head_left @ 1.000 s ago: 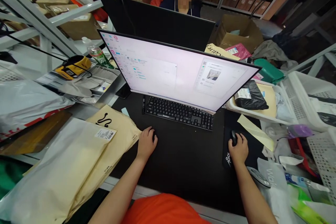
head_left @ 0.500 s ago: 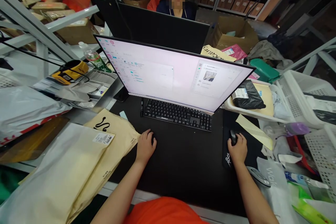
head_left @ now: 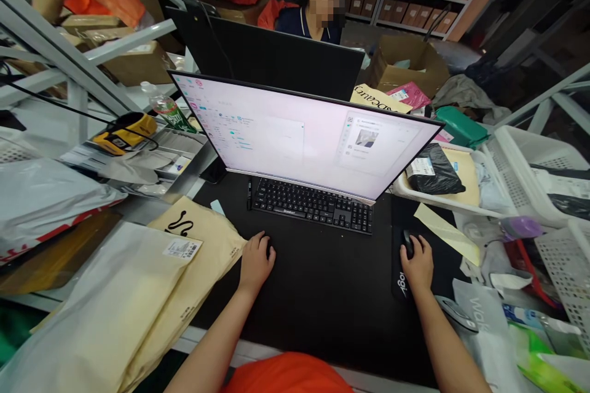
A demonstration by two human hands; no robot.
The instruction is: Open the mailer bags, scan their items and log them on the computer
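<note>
My right hand [head_left: 418,261] is closed over a black computer mouse [head_left: 407,244] on a dark mouse pad [head_left: 400,287] with a light logo. My left hand [head_left: 256,261] lies on the black desk, its fingers loosely bent and the thumb apart, holding nothing. It touches or nearly touches the corner of a cream mailing bag [head_left: 216,227] with a black curly print and a white label. Between the hands and farther back is a black keyboard [head_left: 313,204]. Behind it stands a lit monitor [head_left: 299,135] showing several windows.
White baskets [head_left: 500,166] and packages crowd the right side, with a barcode scanner [head_left: 456,314] beside my right forearm. At left are a yellow device [head_left: 126,133], a drink bottle [head_left: 168,107] and stacked bags. A person [head_left: 299,24] sits behind a second monitor [head_left: 276,52].
The view has tilted slightly upward. The person opposite has turned their head to the side, and the person in orange at the far left has shifted. My hands stay in place.
</note>
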